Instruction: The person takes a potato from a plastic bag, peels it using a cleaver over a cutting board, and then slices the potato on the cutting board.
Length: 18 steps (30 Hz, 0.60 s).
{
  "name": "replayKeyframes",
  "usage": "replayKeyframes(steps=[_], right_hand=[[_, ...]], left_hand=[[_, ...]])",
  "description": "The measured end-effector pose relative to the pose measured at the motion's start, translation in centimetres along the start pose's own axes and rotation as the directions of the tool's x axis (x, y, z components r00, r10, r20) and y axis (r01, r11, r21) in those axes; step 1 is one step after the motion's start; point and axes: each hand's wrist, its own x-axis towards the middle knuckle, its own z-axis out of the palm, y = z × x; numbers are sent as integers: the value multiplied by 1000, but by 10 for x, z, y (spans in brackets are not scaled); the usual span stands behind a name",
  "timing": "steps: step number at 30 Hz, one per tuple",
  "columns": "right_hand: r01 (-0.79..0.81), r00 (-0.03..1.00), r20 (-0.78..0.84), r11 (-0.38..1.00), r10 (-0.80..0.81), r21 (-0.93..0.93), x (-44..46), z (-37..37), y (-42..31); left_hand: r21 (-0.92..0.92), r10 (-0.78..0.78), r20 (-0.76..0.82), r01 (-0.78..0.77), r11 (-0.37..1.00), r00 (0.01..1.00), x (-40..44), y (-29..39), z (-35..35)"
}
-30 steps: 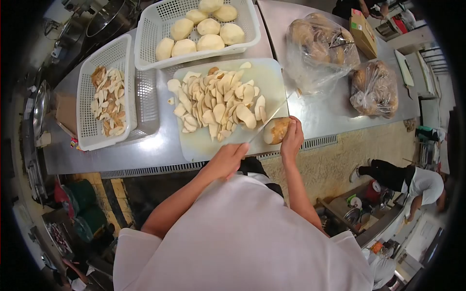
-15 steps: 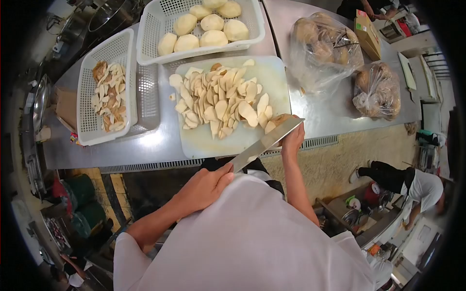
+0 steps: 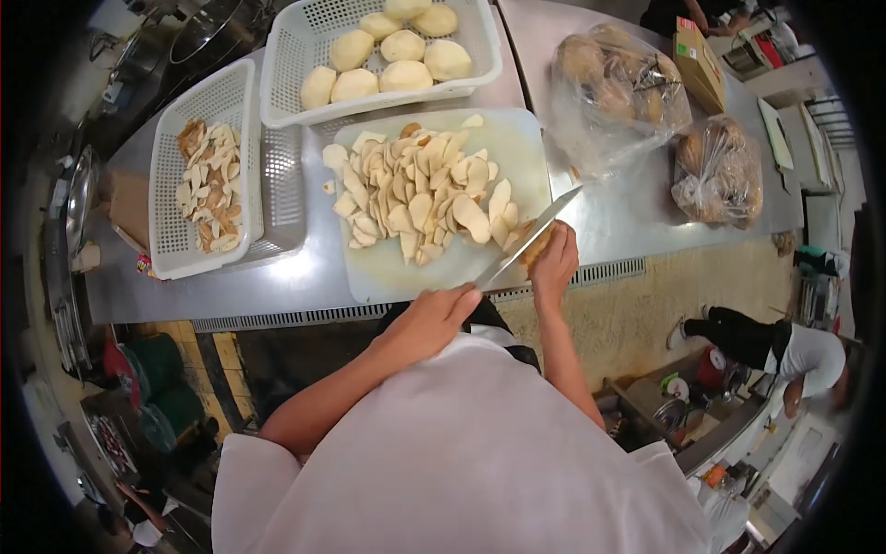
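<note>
My left hand point(image 3: 432, 319) is closed round the handle of a large kitchen knife point(image 3: 509, 263), its blade slanting up to the right over the edge of the board. In my right hand point(image 3: 556, 265) is a brown-skinned potato point(image 3: 536, 249), mostly hidden by my fingers and the blade. The blade lies against or just over the potato; which of the two I cannot tell. Left of the blade, a heap of pale slices point(image 3: 420, 189) covers much of the white cutting board point(image 3: 365, 282).
A white basket point(image 3: 378, 108) of peeled potatoes stands behind the board. Another white basket point(image 3: 251, 166) at the left has peelings in it. Plastic bags of brown potatoes point(image 3: 618, 88) and a carton point(image 3: 699, 65) sit at the right. A person in white point(image 3: 812, 355) bends at far right.
My left hand has moved up and to the right with the knife. The blade has turned steeper and more edge-on. My right hand has shifted slightly on the potato.
</note>
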Motion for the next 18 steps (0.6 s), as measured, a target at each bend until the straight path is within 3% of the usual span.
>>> replayKeyframes(steps=[3, 5, 8, 10, 12, 15, 16, 17, 18], right_hand=[[-108, 994, 37, 994, 107, 31, 0, -4, -9], [-88, 995, 44, 996, 87, 14, 2, -3, -5], [-47, 996, 83, 998, 44, 32, -4, -6, -14], [-36, 994, 105, 998, 30, 55, -5, -10, -7], [-265, 959, 197, 896, 206, 355, -2, -7, 14], [-335, 936, 233, 863, 262, 378, -1, -11, 22], [-339, 936, 226, 862, 269, 376, -4, -13, 16], [-243, 968, 125, 943, 219, 227, -10, -14, 1], [-152, 988, 40, 987, 149, 59, -14, -14, -7]], left_hand=[[55, 161, -129, -155, 986, 979, -10, -18, 3], [-85, -46, -40, 42, 995, 998, 9, -15, 0], [-214, -164, -11, 158, 964, 986, 68, -37, 8], [-252, -153, -17, 143, 957, 988, 86, -51, 5], [-291, -155, -24, 141, 946, 988, 81, -54, 3], [-81, -52, -37, 49, 996, 998, 36, -33, -9], [42, 117, -106, -113, 993, 987, 19, -35, -7], [173, 288, -153, -261, 950, 945, 4, -36, -7], [172, 282, -148, -256, 951, 948, -17, -27, -11]])
